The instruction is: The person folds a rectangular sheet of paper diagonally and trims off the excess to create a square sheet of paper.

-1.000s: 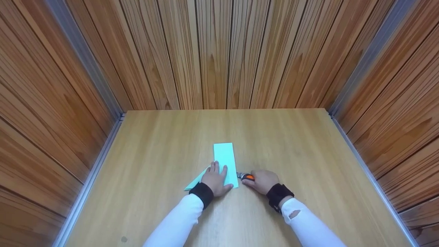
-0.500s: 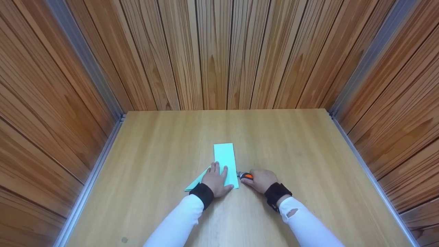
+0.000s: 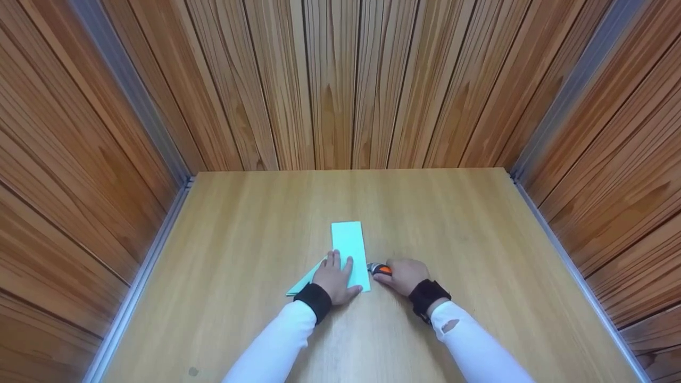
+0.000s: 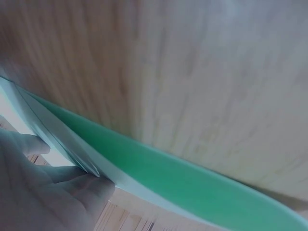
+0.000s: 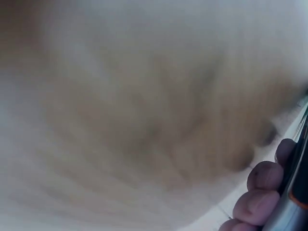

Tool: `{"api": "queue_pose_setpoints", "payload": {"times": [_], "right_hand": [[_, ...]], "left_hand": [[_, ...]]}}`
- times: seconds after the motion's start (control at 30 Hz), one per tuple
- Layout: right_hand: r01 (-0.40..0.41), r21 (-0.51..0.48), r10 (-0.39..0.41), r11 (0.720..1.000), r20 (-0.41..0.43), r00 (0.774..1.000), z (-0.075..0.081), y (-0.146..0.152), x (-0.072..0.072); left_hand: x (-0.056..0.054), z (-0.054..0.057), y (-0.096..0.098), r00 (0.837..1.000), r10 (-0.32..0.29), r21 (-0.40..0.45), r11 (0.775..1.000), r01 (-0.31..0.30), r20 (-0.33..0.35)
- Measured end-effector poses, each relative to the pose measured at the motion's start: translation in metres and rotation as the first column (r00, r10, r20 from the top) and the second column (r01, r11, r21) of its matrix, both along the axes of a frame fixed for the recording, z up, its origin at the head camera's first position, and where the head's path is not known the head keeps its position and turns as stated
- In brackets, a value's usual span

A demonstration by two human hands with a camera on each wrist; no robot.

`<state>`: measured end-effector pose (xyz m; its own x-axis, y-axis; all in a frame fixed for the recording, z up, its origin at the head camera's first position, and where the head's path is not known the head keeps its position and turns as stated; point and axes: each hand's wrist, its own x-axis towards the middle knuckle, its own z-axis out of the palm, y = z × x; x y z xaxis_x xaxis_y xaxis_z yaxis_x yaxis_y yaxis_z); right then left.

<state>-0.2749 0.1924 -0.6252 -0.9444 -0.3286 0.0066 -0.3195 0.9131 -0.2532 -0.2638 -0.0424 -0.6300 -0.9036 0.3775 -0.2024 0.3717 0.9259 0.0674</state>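
Wooden table (image 3: 255, 223); folded mint paper (image 3: 348, 238); left fingers (image 3: 348, 265) spread on it; right fingers (image 5: 255, 204) grip orange-black tool (image 3: 383, 270), probably a cutter

the paper (image 3: 349, 242) lies on the tabletop (image 3: 255, 223), under the left hand (image 3: 332, 279). to its right is the right hand (image 3: 408, 276), with the tool (image 3: 383, 269) in it, pointing at the paper's right edge. behind the tabletop stands the back wall (image 3: 330, 80); the left wall (image 3: 80, 143) and right wall (image 3: 622, 197) flank it.

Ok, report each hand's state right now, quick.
Left hand: open, resting on the turquoise paper.
Right hand: closed, holding the orange-and-black tool.
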Motion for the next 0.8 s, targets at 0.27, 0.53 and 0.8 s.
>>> {"api": "queue_pose_setpoints", "payload": {"times": [0.27, 0.53, 0.8], "right_hand": [[0.013, 0.03, -0.014, 0.999, 0.008, 1.0, 0.0, 0.0047, -0.0025], [0.0, 0.052, 0.002, 0.999, -0.028, 1.0, -0.0007, 0.0008, -0.0077], [0.035, 0.01, -0.035, 0.999, 0.001, 0.999, -0.0047, 0.0033, -0.0059]], "left_hand": [[-0.0016, 0.0, 0.0017, 1.0, -0.003, -0.002, 1.0, 0.003, 0.007], [-0.0017, 0.0003, 0.0007, 1.0, -0.006, -0.015, 1.0, 0.006, 0.004], [0.001, 0.0053, -0.0007, 1.0, -0.017, -0.008, 1.0, 0.017, 0.006]]}}
